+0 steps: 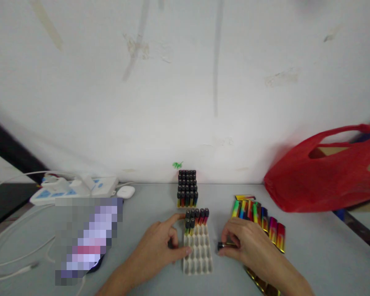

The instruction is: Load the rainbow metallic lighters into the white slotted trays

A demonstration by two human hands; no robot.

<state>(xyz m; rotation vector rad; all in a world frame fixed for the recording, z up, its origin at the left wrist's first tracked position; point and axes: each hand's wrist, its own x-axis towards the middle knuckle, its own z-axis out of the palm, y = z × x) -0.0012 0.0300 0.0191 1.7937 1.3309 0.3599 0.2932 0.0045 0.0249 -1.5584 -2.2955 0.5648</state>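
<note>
My left hand grips the left side of a pale moulded tray, thumb on its edge and index finger by the far corner. Black-topped shiny tubes, coloured in yellow, red and pink, stand upright in the far rows of the tray; the nearer pockets hold nothing. Just right of the tray, the fingers of my right hand are closed on one shiny tube, its black end pointing left. Part of that tube is hidden by the fingers. Several loose metallic tubes lie beyond and beside this hand.
A block of upright black-topped tubes stands behind the tray near the wall. At right sits a red plastic bag. On the left are a power strip, a white earbud case, cables and a blurred-out phone.
</note>
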